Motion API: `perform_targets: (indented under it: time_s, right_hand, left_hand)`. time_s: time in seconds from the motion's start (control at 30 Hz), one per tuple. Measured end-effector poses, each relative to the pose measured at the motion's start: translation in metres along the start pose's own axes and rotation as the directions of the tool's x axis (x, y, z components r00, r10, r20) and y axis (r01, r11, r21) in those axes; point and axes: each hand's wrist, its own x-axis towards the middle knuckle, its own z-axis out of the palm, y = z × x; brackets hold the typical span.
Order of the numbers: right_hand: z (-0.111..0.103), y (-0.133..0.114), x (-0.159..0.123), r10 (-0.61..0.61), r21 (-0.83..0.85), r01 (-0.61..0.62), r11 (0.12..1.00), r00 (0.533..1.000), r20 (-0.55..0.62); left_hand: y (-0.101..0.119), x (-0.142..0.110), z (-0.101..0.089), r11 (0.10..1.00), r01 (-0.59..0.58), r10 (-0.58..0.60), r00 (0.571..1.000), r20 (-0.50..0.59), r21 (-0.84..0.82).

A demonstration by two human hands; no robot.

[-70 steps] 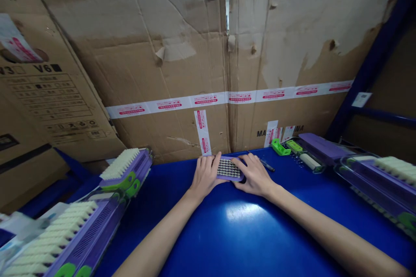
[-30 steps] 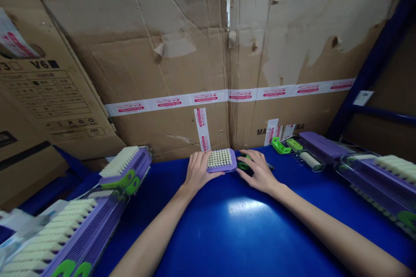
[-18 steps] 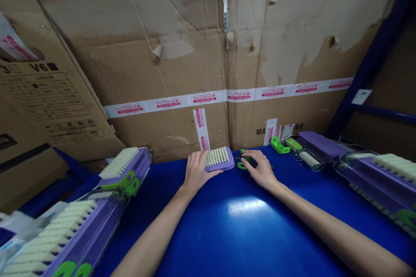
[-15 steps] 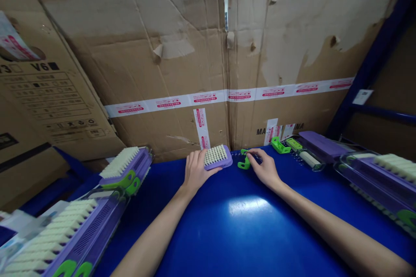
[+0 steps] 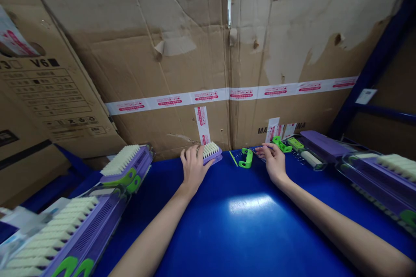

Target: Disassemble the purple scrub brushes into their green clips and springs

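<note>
Cardboard wall [image 5: 182, 69]: standing behind the blue table [image 5: 234, 233], torn pale in patches, crossed by white tape [image 5: 169, 100] with red print.
Left hand [image 5: 192, 166]: closed around the left part of a purple brush [image 5: 213, 154], fingers over the top, thumb along the near side.
Purple brush: near the table's far edge, cream bristles up, right end showing past the fingers.
Right hand [image 5: 276, 162]: fingers and thumb drawn together; cannot tell whether pinching something thin.
Green bracket [image 5: 246, 158]: on the table between both hands, just beside the right fingertips, apart from the brush.
Thin green strip [image 5: 233, 158]: slanting between brush and bracket.
Second green bracket [image 5: 282, 145]: just beyond the right hand.
Left-side brushes [image 5: 81, 233]: lined along the table's left, cream-bristled, green at the ends.
Right-side brush [image 5: 390, 177]: well apart from the right hand, bristles up.
</note>
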Motion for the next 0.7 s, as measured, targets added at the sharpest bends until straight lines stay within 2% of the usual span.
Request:
perform_targets:
  time_s: [0.1,0.2,0.3,0.4,0.6,0.7]
  right_hand:
    - [0.004,-0.004,-0.005,0.006,0.018,-0.007,1.0,1.0,0.023]
    - [0.011,-0.011,-0.014,0.032,0.049,-0.035,0.998,0.998,0.053]
    - [0.019,-0.017,-0.024,0.074,0.072,-0.08,0.994,0.994,0.085]
    - [0.023,-0.021,-0.03,0.102,0.068,-0.111,0.992,0.988,0.117]
    - [0.023,-0.031,-0.035,0.172,0.105,-0.194,0.975,0.967,0.188]
    - [0.024,-0.035,-0.039,0.222,0.031,-0.239,0.971,0.938,0.267]
  left_hand:
    - [0.005,0.002,-0.006,0.987,-0.159,0.159,0.987,-0.013,-0.02]
    - [0.009,0.002,-0.01,0.948,-0.311,0.311,0.95,-0.006,-0.062]
    - [0.012,0.001,-0.013,0.907,-0.408,0.411,0.912,0.01,-0.101]
    - [0.012,0.002,-0.015,0.875,-0.465,0.469,0.883,0.001,-0.132]
    - [0.012,0.004,-0.017,0.839,-0.503,0.507,0.861,-0.041,-0.207]
    - [0.012,0.004,-0.016,0.813,-0.546,0.546,0.836,-0.058,-0.205]
